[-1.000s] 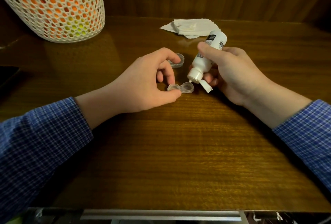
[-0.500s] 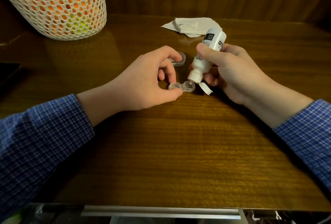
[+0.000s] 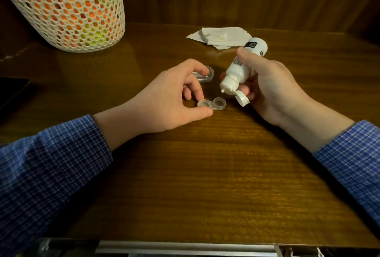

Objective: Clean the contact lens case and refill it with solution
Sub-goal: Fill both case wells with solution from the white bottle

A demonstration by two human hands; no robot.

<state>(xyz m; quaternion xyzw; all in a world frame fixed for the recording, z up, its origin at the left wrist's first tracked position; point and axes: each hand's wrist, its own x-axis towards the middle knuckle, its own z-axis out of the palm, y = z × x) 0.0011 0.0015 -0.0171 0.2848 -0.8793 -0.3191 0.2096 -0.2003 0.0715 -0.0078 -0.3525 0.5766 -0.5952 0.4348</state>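
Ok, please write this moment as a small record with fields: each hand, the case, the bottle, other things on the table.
left hand: steadies the lens case at its left well, thumb and finger
right hand: holds the solution bottle
lens case: on the table, both wells uncovered
solution bottle: tilted, flip cap open, nozzle above the case, not touching
case lid: behind the left hand
tissue: at the back
mesh basket: back left
table: dark wood

Basket [image 3: 67,9]: white mesh, orange and yellow-green showing through, far left on table.
Table [image 3: 205,174]: dark glossy wood grain.
Dark object [image 3: 10,90]: left edge, unclear.
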